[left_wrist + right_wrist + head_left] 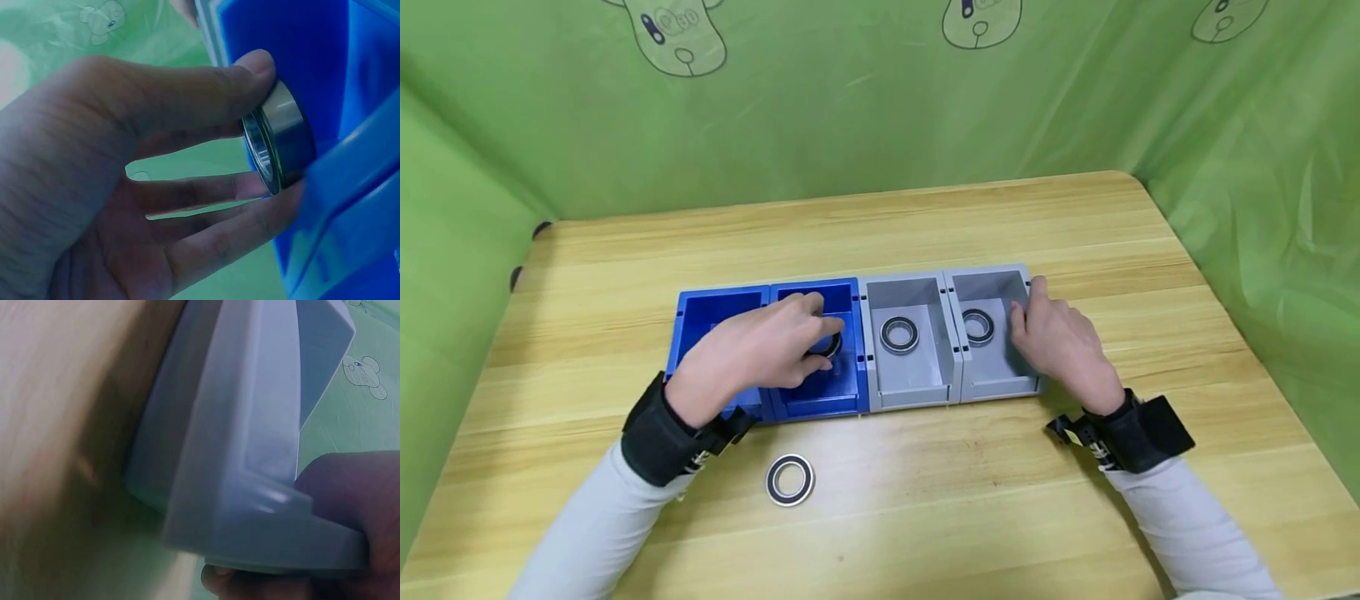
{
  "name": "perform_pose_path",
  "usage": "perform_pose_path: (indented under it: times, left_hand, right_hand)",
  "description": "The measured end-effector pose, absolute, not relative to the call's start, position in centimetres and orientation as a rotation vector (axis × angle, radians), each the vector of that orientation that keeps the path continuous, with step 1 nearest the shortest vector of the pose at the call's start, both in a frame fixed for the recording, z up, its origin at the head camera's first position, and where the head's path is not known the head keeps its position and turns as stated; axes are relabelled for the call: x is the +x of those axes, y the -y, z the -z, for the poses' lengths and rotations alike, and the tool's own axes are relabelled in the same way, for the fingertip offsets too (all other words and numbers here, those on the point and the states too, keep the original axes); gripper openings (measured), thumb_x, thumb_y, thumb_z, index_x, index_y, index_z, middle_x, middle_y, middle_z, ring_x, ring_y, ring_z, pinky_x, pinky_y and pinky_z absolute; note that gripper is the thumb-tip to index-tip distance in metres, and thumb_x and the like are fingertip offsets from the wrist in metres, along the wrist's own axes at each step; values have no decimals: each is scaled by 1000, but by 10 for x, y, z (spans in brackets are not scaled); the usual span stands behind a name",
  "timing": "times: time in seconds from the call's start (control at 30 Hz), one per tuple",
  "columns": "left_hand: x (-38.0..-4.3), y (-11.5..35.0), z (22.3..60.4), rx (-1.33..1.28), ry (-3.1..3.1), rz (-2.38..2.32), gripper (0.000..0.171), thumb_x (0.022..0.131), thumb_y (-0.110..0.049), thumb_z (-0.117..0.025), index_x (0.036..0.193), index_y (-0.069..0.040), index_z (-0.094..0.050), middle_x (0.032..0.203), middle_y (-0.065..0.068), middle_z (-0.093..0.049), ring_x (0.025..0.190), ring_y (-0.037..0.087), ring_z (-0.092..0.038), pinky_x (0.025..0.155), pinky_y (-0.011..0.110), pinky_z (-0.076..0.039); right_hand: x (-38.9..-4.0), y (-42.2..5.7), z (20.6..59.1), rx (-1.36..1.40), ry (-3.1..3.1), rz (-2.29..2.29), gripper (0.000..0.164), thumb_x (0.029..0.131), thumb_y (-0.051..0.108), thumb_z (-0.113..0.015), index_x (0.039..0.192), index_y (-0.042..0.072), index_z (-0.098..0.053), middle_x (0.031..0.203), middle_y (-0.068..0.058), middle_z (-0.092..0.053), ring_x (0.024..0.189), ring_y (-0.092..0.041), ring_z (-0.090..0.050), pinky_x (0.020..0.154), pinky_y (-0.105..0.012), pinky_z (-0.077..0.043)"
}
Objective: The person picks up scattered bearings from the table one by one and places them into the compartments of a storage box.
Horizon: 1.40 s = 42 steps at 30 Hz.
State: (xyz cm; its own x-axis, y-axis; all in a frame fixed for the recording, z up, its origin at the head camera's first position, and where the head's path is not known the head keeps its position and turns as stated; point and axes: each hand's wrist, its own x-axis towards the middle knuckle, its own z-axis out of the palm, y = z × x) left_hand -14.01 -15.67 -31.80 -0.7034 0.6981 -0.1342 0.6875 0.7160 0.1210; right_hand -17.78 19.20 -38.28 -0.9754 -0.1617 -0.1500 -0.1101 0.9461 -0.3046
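My left hand (763, 342) reaches into the right-hand blue bin (823, 407). Between thumb and fingers it pinches a ball bearing (292, 134), a metal ring seen nearly edge-on in the left wrist view. My right hand (1063, 342) grips the outer side wall of the end grey bin (1003, 388), thumb inside and fingers outside. In that bin lies a bearing (988, 327) with a black seal. Another bearing (886, 336) lies flat in the neighbouring grey bin (913, 399).
A loose bearing (806, 482) lies on the wooden table (925, 508) in front of the bins. The left blue bin (718, 298) ends the row, partly behind my left forearm. Green curtains (850, 108) surround the table at the back and sides.
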Motion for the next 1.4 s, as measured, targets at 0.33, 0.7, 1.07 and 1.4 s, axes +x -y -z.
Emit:
perform_pose_path:
  times: [0.33, 0.7, 1.07, 1.4]
  left_hand:
    - [-156, 153, 337, 943, -2646, -65, 33, 90, -18, -79, 120, -6, -72, 105, 15, -64, 88, 22, -61, 75, 36, -56]
    - [-161, 147, 350, 953, -2616, -21, 24, 89, -17, -80, 109, -6, -72, 103, 14, -64, 88, 23, -62, 78, 37, -57]
    - [-160, 145, 353, 956, -2658, -46, 23, 88, -15, -81, 106, -3, -72, 98, 13, -63, 84, 23, -60, 78, 36, -56]
    - [-136, 151, 334, 922, -2849, 101, 50, 86, -28, -84, 129, -7, -67, 114, 18, -68, 99, 34, -68, 87, 47, -58]
  right_hand:
    - [-178, -191, 383, -200, -2926, 455, 36, 107, 23, -36, 120, -11, -39, 67, -15, -48, 52, -27, -51, 44, -33, -35]
    - [-179, -192, 383, -211, -2922, 436, 37, 107, 23, -36, 121, -11, -39, 68, -17, -50, 52, -28, -52, 43, -34, -36]
    - [-179, -192, 381, -207, -2924, 430, 36, 107, 23, -36, 119, -11, -39, 69, -18, -51, 53, -29, -53, 44, -34, -37]
    - [-179, -192, 381, -203, -2901, 429, 38, 107, 24, -36, 121, -11, -38, 68, -17, -50, 53, -28, -53, 44, -34, -38]
